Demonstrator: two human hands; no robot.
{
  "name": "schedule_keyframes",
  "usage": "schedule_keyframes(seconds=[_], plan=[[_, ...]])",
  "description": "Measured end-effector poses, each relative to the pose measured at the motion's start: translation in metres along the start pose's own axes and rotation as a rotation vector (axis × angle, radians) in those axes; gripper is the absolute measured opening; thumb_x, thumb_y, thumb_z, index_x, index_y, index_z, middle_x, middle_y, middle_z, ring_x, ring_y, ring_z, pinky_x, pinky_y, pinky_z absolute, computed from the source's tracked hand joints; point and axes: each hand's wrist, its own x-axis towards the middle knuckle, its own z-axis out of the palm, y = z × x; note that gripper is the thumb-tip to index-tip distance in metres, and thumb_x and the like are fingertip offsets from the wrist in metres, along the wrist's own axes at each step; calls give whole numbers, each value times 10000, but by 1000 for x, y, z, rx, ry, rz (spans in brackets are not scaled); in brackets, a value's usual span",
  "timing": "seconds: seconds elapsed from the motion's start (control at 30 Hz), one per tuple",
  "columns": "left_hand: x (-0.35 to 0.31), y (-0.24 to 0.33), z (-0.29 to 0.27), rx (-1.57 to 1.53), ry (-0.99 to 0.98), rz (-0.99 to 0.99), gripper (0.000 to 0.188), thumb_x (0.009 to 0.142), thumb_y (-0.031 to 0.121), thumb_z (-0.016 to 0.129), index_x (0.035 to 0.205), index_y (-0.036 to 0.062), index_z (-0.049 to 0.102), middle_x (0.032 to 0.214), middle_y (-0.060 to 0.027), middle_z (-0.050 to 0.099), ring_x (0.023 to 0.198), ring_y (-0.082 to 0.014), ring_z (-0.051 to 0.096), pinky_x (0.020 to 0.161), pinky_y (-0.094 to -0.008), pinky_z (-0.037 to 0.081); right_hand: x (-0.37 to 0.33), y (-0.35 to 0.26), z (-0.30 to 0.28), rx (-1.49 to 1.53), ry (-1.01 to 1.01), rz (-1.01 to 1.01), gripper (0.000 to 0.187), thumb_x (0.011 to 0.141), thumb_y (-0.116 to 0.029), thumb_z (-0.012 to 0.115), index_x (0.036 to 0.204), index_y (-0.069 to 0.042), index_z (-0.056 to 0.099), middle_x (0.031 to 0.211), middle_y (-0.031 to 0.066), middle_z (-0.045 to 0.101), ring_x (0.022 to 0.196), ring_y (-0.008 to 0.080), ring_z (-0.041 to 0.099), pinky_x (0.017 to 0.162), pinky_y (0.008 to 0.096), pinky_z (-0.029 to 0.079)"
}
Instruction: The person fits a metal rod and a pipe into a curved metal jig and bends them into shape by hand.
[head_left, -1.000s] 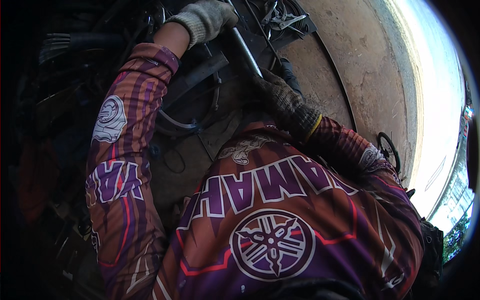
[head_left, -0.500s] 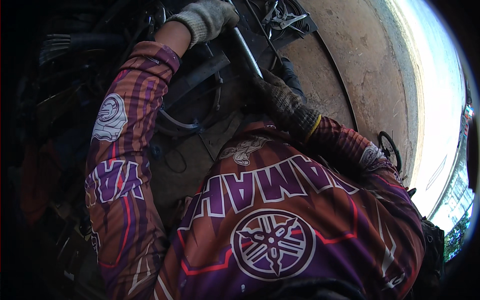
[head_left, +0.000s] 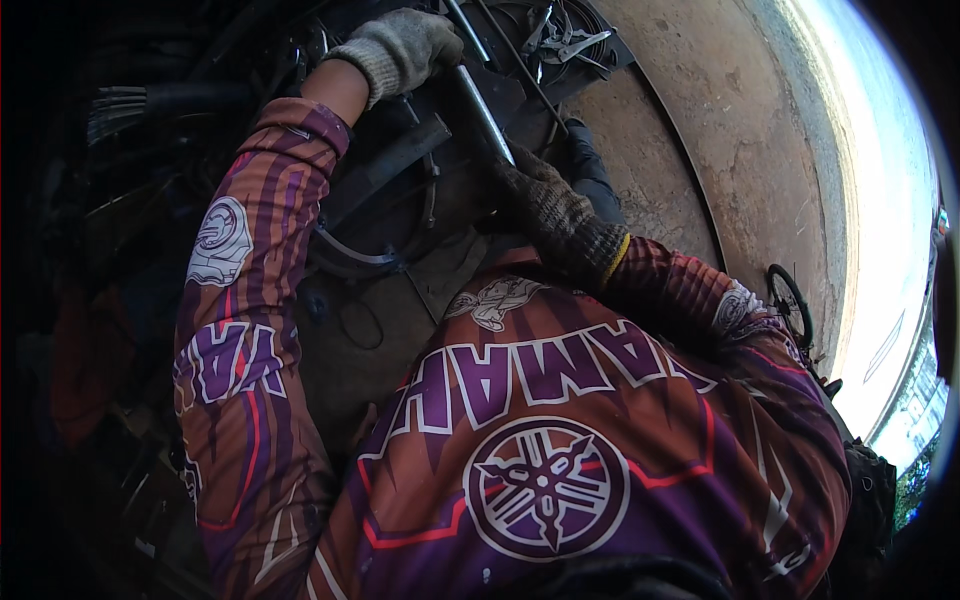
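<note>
A bright metal tube (head_left: 483, 112) lies slantwise between my two gloved hands. My left hand (head_left: 400, 50), in a light grey knit glove, is closed at the tube's far end, its fingertips partly turned out of sight. At the near end my right hand (head_left: 560, 210), in a darker knit glove with a yellow cuff edge, is closed round the tube. A second shiny tube (head_left: 468, 30) runs beyond my left fingers, apart from the first. Below the left hand are a flat dark metal bar (head_left: 388, 168) and a curved metal hoop (head_left: 355, 262).
Locking pliers (head_left: 575, 45) and other metal pieces lie on a dark plate at the far side. A long thin rod (head_left: 685, 165) crosses the brown floor (head_left: 755, 150). A wheel (head_left: 788, 298) stands at the right. A dark-clad leg (head_left: 592, 172) shows beyond my right hand.
My left hand has shifted slightly left and nearer, and the tube's far end has come with it. The second tube now shows apart from it. The right hand moved slightly left.
</note>
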Motion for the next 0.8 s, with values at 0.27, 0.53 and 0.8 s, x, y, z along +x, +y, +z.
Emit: schedule_keyframes(seconds=[0.27,0.53,0.8], plan=[[-1,-2,3,-312,43,-111,535,789,-56,699,1268,159,597,1147,-73,678,1119,-237,643,995,-369,524,11,12,-16,63,-86,-25,719,926,-412,673,1520,-179,341,1314,92,564,1152,258,586,854,446,567],[-6,-1,6,-48,115,-148,491,802,1,699,1259,162,611,1193,-73,653,1146,-266,623,1008,-389,512,14,14,-15,78,-78,-16,711,945,-378,655,1532,-168,315,1319,102,561,1156,262,588,860,454,567],[-1,-11,7,-41,42,-6,275,802,37,703,1049,154,728,1045,-64,676,1027,-300,652,876,-399,551,14,14,-7,97,-18,-7,722,945,-359,660,1537,-153,303,1311,104,561,1124,255,598,832,432,570]])
